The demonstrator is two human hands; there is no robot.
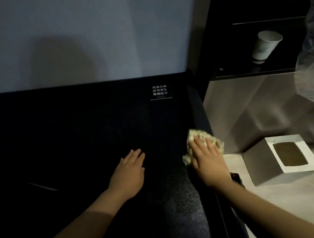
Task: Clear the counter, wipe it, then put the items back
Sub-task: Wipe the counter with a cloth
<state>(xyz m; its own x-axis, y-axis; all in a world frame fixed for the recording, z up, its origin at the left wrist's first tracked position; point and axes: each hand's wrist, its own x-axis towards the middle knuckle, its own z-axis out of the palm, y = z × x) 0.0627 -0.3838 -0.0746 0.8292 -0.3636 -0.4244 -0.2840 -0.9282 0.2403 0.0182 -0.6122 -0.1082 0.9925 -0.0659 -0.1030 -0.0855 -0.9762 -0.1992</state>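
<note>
A crumpled pale yellowish cloth (194, 136) is pressed against the right-hand edge of the black glossy worktop (77, 136) by the right hand (207, 162). Its fingers are laid nearly straight over the cloth, so nothing is pinched in the grip and the cloth is only held down. The left hand (129, 175) is laid flat on the dark surface a little to the left, fingers straight, with nothing held in its grip. The wiping step is judged to be in hand.

Several risks are seen from here:

- **Pressure on the glass:** A small white-lettered notice (160, 91) at the far right of the worktop reads as a warning against heavy pressure on a glass top. With both palms bearing down, the surface could be stressed if body weight is leaned through the arms.
- **Losing the cloth:** Because the cloth is not clasped, it could be left behind or pushed off the edge by a quick stroke.
- **Knocking nearby things:** A small dark object (236, 178), too dim to be identified, lies just beside the right wrist on the pale stone-like side surface (275, 203). It could be knocked by the forearm. The grey box with a white windowed top (262, 166) stands near and could be struck by a wide sweep.
- **Missed patches:** In such dim light, streaks or unwiped patches could easily be missed on the black surface.
</note>
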